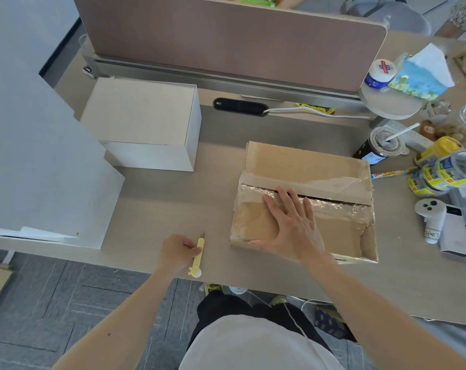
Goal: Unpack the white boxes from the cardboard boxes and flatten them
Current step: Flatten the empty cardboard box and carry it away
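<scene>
- Head view: I see my right hand (293, 225) spread flat, grip released, on the taped cardboard box (304, 201), which sits on the counter (173, 188) right of centre.
- My left hand (179, 251) has its grip clenched on a yellow cutter (198, 256), blade out.
- A white box (143, 121) stands well apart, rear left.
- A white controller (430, 217) beside the box carries a handwritten tag; I can't read it surely.
- Print on the tape rolls (440, 172) is too small to read.
</scene>
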